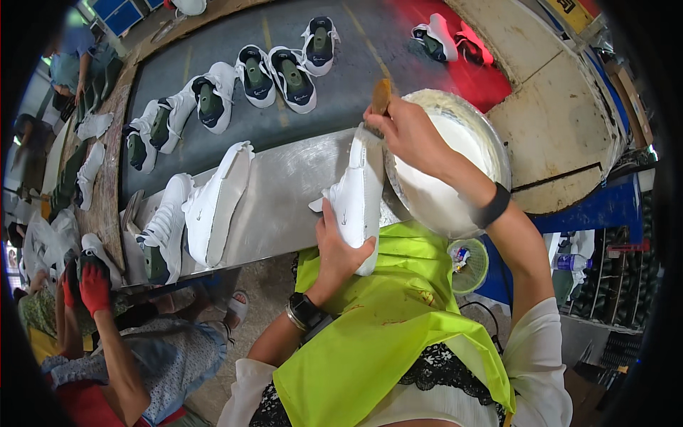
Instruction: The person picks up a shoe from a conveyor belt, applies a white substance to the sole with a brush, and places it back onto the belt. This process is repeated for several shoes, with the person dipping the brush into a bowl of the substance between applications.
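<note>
My left hand [340, 245] grips a white shoe upper [363, 192] near its lower end, its underside edge turned upward over the metal ledge [277, 192]. In my right hand [409, 135] is a brush with a wooden handle [382, 96]. Its bristles rest on the far end of the upper. Just right of the upper stands a large metal bowl [502, 153] holding white paste or liquid [441, 188]. Left of my hands, another white shoe upper [217, 206] and a laced white shoe [169, 228] lie on the ledge.
Several white shoes [256, 75] with green lasts sit on the dark conveyor belt [213, 43]. Two more shoes [435, 39] lie under red light. A green basket [469, 267] stands below the bowl. At lower left, a co-worker's red-gloved hand [94, 285] handles a shoe.
</note>
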`<state>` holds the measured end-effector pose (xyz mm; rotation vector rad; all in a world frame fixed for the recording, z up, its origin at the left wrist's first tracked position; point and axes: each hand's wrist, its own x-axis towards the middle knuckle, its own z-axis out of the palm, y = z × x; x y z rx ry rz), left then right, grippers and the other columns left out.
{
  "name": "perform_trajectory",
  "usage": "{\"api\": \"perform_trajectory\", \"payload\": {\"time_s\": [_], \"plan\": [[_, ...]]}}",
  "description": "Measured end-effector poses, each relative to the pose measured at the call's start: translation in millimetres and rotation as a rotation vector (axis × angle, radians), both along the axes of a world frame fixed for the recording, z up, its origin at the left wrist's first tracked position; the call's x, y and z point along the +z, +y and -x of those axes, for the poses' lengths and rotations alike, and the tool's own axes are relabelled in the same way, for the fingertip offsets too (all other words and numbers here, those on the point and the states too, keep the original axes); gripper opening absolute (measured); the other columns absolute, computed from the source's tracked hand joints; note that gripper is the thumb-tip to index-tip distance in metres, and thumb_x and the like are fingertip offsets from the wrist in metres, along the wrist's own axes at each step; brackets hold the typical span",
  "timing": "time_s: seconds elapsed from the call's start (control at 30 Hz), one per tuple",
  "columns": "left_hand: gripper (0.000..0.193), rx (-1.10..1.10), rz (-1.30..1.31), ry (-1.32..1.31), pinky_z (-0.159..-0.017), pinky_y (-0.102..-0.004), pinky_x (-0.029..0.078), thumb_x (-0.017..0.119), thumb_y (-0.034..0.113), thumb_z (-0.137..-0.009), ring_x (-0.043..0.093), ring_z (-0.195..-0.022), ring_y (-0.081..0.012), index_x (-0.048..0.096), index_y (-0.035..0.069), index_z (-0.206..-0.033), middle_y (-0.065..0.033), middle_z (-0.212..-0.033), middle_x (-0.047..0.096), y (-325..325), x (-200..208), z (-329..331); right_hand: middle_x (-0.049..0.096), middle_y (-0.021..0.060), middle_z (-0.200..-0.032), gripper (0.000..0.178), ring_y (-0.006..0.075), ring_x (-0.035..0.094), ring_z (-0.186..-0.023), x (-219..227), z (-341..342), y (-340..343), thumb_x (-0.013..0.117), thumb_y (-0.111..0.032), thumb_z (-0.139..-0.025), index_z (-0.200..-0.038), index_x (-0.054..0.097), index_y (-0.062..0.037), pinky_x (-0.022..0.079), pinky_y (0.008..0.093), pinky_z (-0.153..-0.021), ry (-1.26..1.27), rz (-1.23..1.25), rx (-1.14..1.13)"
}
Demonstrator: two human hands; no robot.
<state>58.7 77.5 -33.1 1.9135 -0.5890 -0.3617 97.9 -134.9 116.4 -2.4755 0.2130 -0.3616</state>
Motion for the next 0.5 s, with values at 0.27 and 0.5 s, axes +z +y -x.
{"api": "perform_trajectory", "payload": {"time_s": [0.27, 0.5], "plan": [[0.112, 0.002, 0.005, 0.087, -0.108, -0.0436, 0.030, 0.078, 0.025, -0.066, 0.034, -0.130, -0.0400, 0.007, -0.011, -0.145, -0.0313, -0.140, 0.030, 1.3, 6.4, -0.7, 0.064, 0.0230, -0.083, 0.025, 0.0381, 0.062, -0.075, 21.7, -3.1, 14.5, 0.058, -0.019, -0.092, -0.095, 0.060, 0.0055, 0.047, 0.0415, -0.068, 0.233, 0.050, 0.133], [0.113, 0.003, -0.031, 0.118, -0.106, -0.0435, 0.033, 0.078, 0.024, -0.066, 0.037, -0.126, -0.0373, 0.006, -0.008, -0.147, -0.0291, -0.137, 0.033, -0.2, 8.0, 0.0, 0.061, 0.0226, -0.083, 0.022, 0.0407, 0.061, -0.081, 9.3, -6.3, 19.5, 0.057, -0.017, -0.091, -0.092, 0.059, 0.0049, 0.046, 0.0460, -0.072, 0.226, 0.116, 0.176]]}}
